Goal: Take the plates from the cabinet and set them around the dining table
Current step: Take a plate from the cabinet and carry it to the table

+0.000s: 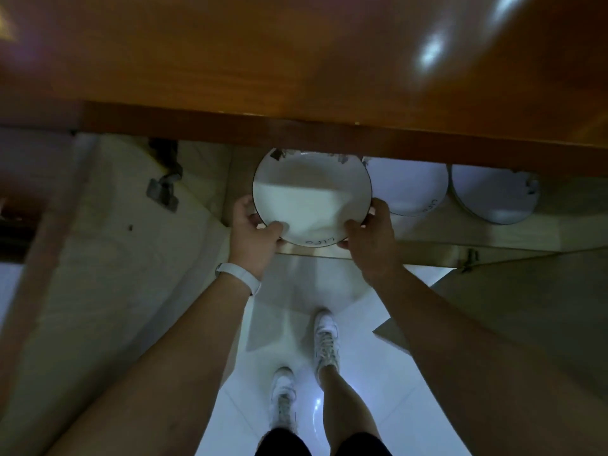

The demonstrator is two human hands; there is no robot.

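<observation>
A white plate [311,197] with a thin dark rim is held at the front of the cabinet shelf [427,236], below the wooden countertop. My left hand [253,230] grips its left edge, thumb on top. My right hand [370,232] grips its right edge the same way. Two more white plates lie on the shelf to the right: one [411,189] right beside the held plate, another [493,199] further right. Their far halves are hidden under the countertop.
A glossy brown wooden countertop [296,60] overhangs the shelf. An open cabinet door [108,258] stands at my left, another [526,307] at my right. White tiled floor [289,307] lies below, with my two feet in white shoes.
</observation>
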